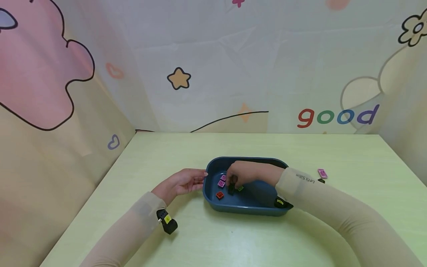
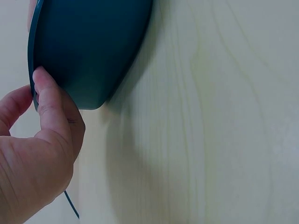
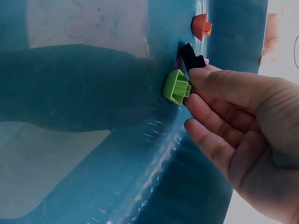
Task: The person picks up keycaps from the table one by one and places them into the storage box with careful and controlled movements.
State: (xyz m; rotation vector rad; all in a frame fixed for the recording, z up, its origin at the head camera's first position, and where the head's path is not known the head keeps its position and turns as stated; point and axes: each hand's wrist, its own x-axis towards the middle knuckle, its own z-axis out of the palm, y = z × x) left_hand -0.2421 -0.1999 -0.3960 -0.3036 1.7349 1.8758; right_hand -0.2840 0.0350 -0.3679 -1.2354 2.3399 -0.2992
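A dark blue oblong plastic basin (image 1: 253, 212) stands on the table. At its left end my left hand (image 1: 186, 181) pinches the rim between thumb and fingers; the left wrist view shows the rim (image 2: 33, 51) between them. My right hand (image 1: 245, 173) reaches down inside the basin. Its thumb and forefinger pinch a small black keycap (image 3: 190, 57). Right beside the fingertips lies a green keycap (image 3: 175, 87), hollow underside showing. A red keycap (image 1: 219, 195) and two pink keycaps (image 1: 221, 183) lie near the left end, next to the right hand.
On the table to the right of the basin lies another pink piece (image 1: 322, 173), close behind the right sleeve (image 1: 300, 187). A printed cloth (image 1: 217, 85) hangs along the back and sides of the pale table (image 1: 213, 241).
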